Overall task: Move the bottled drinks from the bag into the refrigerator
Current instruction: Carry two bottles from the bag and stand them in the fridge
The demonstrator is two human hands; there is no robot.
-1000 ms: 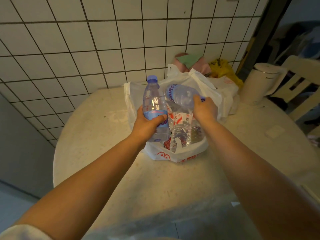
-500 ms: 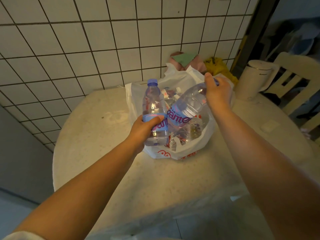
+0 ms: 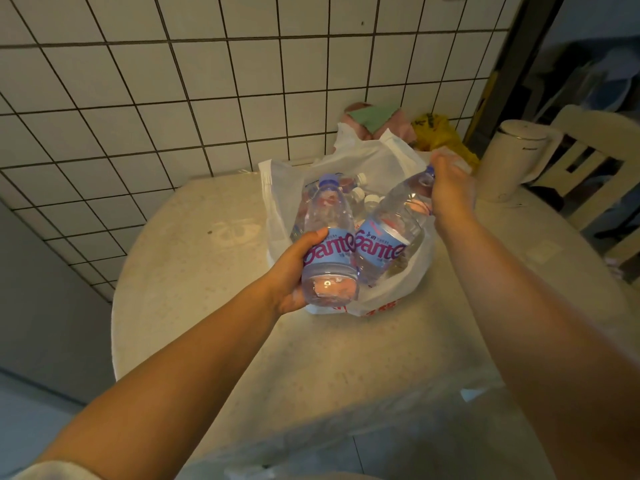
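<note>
In the head view, the left hand [image 3: 294, 271] is wrapping its fingers [image 3: 313, 237] and thumb round the lower body of a clear water bottle [image 3: 329, 244], gripping it just above the near edge of the white plastic bag [image 3: 277, 202]. This bottle is standing almost upright, tipped slightly, its pale blue cap pointing up and away. The right hand [image 3: 450, 188] is closing round the neck of a second bottle [image 3: 391, 237], which is leaning steeply with its cap end up to the right and its base down over the open mouth of the bag. The two bottles are touching or nearly touching at their labels.

Both bottles are showing light blue label bands with large dark purplish-red letters; the letters seem to be reading "Gante" or similar, with the first letter partly wrapping out of sight. Small print beneath is too fine to read. Red printing on the front of the bag near the table [image 3: 207, 306] is partly folded under and unreadable.

More bottles with white caps [image 3: 360, 195] are sitting inside the bag behind the held ones; their number is hard to count. The right hand is blurring, so its fingertips and the cap they are covering are not clear. Behind the bag, a pink and green bundle [image 3: 374, 119] and a yellow bag [image 3: 440, 133] are lying against the tiled wall [image 3: 173, 81]. A cream kettle [image 3: 509, 157] is standing to the right on the table, near a pale chair [image 3: 595, 150] cut off by the frame edge.
</note>
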